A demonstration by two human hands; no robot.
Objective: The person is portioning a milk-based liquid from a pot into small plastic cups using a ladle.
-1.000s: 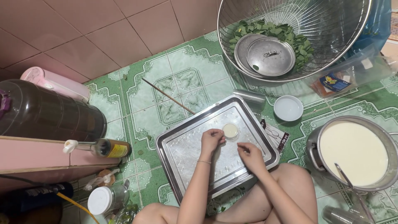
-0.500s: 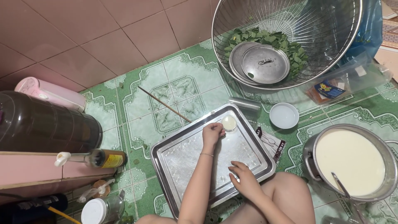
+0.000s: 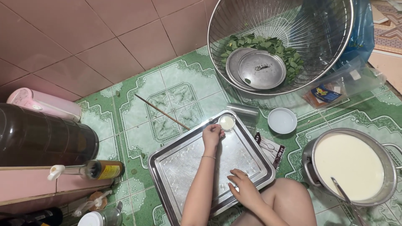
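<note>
In tray [image 3: 176,167], small cup [image 3: 227,122] of batter.

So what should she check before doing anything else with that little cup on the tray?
1. Left hand grips the small cup: ok.
2. Cup upright, at the tray's far corner: ok.
3. Right hand steadies the tray's near edge: ok.
4. Cup's contents: pale, but how full is unclear: cannot tell.
5. Pot of white liquid within reach, ladle inside: ok.
6. Stick on the floor lies apart from the tray: ok.
</note>
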